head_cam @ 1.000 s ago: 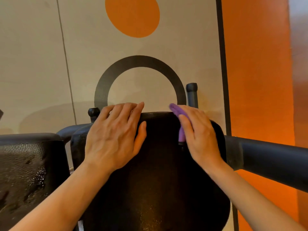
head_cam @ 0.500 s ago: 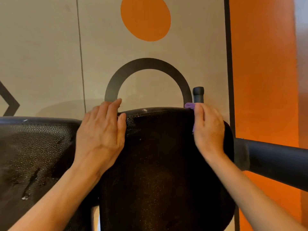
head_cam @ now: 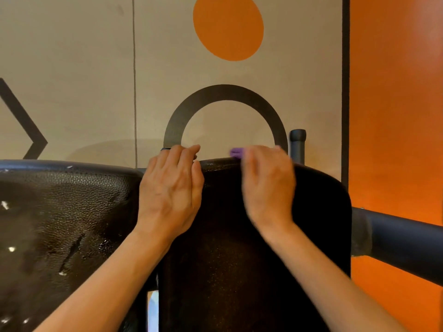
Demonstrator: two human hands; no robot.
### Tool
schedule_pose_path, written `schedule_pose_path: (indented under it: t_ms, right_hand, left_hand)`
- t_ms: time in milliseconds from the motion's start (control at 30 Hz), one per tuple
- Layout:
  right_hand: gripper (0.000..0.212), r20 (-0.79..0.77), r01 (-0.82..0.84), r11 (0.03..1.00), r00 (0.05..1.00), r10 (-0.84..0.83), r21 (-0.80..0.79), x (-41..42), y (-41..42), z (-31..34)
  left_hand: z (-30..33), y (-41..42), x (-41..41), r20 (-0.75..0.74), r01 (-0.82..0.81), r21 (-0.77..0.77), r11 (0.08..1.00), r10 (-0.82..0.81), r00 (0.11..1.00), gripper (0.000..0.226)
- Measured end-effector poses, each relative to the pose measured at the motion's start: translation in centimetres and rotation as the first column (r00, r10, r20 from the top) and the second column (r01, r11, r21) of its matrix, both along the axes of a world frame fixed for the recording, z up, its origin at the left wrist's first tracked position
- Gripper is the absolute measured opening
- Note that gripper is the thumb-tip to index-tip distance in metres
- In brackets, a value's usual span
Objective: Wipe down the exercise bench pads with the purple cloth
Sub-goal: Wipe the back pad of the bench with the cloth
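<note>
A: What is taken up by the largest part of the frame?

B: The wall (head_cam: 72, 68) behind, beige, with an orange dot (head_cam: 227, 27) at upper centre, a dark arch (head_cam: 225, 92) below it, a dark chevron (head_cam: 26, 125) at the left edge and an orange panel (head_cam: 395, 104) down the right side.

A: And in front of it?

B: Two black pads are seen. The centre pad (head_cam: 239, 259) fills the lower middle; the left pad (head_cam: 60, 224), pebbled and flecked with wet spots, fills the lower left, just beside it. A dark padded bar (head_cam: 402, 243) runs out at the lower right, and a dark post (head_cam: 297, 142) stands above the centre pad's upper right corner.

A: How are the hands placed?

B: The left hand (head_cam: 171, 190) is laid on the upper left corner of the centre pad, its fingers (head_cam: 184, 154) close together and bent over the top edge. The right hand (head_cam: 267, 188) is pressed on the top edge toward the middle, blurred; its fingers (head_cam: 261, 154) are curled over the purple cloth (head_cam: 236, 153), which is held against the pad's top rim.

A: How much of the cloth is shown?

B: Only a small purple fold, left of the right fingertips at frame centre; the rest is hidden beneath the hand. How tightly it is held cannot be told through the blur.
</note>
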State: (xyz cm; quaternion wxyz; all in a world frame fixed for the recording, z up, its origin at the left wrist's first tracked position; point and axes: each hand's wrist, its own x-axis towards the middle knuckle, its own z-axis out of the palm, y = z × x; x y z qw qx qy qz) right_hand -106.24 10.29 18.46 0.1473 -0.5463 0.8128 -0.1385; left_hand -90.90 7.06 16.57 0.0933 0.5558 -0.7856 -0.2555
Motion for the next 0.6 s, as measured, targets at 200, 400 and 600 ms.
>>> schedule_pose_path:
  t_ms: [200,400,600]
  right_hand:
    - [0.032,0.126,-0.282,0.959,0.951,0.282,-0.014,-2.8,0.6,0.5]
    - [0.032,-0.007,-0.074,0.994,0.997,0.073,-0.077,2.5,-0.4,0.1]
    - [0.034,0.111,-0.237,0.970,0.967,0.230,0.051,-2.0,0.0,1.3]
  left_hand:
    - [0.1,-0.4,0.1,-0.003,0.012,0.051,0.999,-0.012,1.000,0.045]
    - [0.2,-0.2,0.1,-0.026,0.022,0.038,0.999,-0.021,0.999,0.048]
    - [2.2,-0.3,2.2,0.028,0.124,0.009,0.992,-0.124,0.992,0.056]
